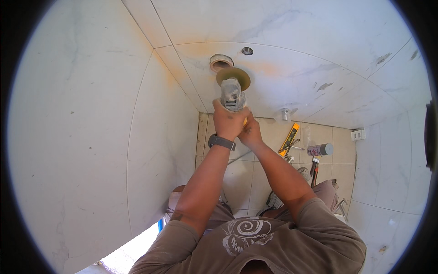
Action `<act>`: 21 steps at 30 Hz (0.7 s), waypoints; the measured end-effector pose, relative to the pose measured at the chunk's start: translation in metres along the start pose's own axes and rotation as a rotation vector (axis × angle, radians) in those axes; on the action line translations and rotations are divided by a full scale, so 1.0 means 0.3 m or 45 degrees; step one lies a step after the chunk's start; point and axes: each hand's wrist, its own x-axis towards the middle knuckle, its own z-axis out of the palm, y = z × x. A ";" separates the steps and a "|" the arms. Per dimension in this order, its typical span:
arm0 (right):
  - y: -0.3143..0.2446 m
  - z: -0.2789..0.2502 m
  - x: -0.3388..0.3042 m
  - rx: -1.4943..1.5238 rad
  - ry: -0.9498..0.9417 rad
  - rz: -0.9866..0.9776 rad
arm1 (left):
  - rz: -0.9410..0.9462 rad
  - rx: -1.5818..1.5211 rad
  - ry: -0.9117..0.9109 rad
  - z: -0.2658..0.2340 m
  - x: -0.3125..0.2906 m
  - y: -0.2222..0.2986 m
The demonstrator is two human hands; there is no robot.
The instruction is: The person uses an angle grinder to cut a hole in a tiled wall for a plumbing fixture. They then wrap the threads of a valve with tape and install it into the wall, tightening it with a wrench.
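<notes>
An angle grinder with a dusty grey head is held out in front of me. Its round yellow-brown disc is up against the marbled wall tiles, overlapping the lower edge of a round pipe opening. From this picture I cannot tell whether the disc touches the pipe. My left hand, with a dark watch on its wrist, is wrapped around the tool just behind its head. Close behind it, my right hand is closed on the grinder's body, most of which the hands hide.
A smaller hole sits in the wall beside the pipe opening. A capped fitting juts out lower down. On the tiled floor lie a yellow spirit level, a spray can and a red-and-black-handled tool. A cord trails below my hands.
</notes>
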 end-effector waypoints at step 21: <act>0.026 -0.011 0.002 0.053 -0.044 0.070 | -0.087 0.025 -0.052 0.015 0.009 -0.019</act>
